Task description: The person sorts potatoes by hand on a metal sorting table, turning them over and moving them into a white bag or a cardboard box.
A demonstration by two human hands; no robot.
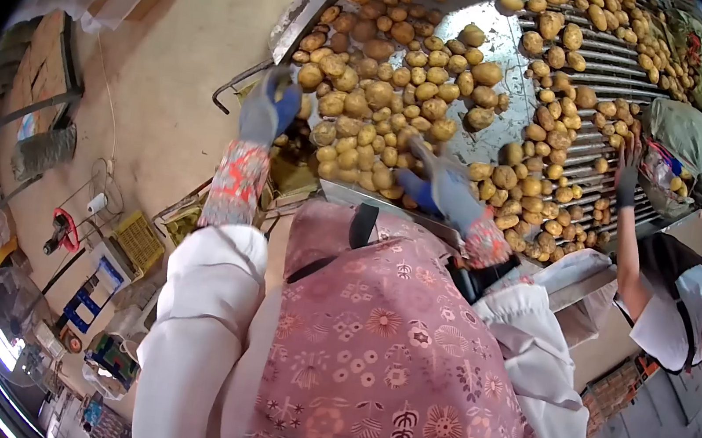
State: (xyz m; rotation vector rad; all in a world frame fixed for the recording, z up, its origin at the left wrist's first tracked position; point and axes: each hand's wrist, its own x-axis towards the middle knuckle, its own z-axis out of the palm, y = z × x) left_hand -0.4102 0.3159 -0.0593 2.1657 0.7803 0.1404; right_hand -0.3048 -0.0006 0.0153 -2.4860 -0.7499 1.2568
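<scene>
Many potatoes (376, 94) lie on a metal sorting table (510, 58). My left hand (266, 109), in a grey and blue glove, is at the table's left edge, beside the potatoes; whether it holds one cannot be made out. My right hand (444, 187), gloved the same way, reaches over the potatoes at the near edge, its fingers spread and blurred. No potato shows in its grasp. Below my left hand, at the table's corner, is a yellowish sack or crate (290, 177), partly hidden.
Metal rollers (590, 153) carry more potatoes on the right. A co-worker (669, 296) in dark gloves stands there by a green sack (685, 143). A hooked metal bar (231, 88) juts out at the left. A yellow crate (137, 244) and a fan (7, 307) are lower left.
</scene>
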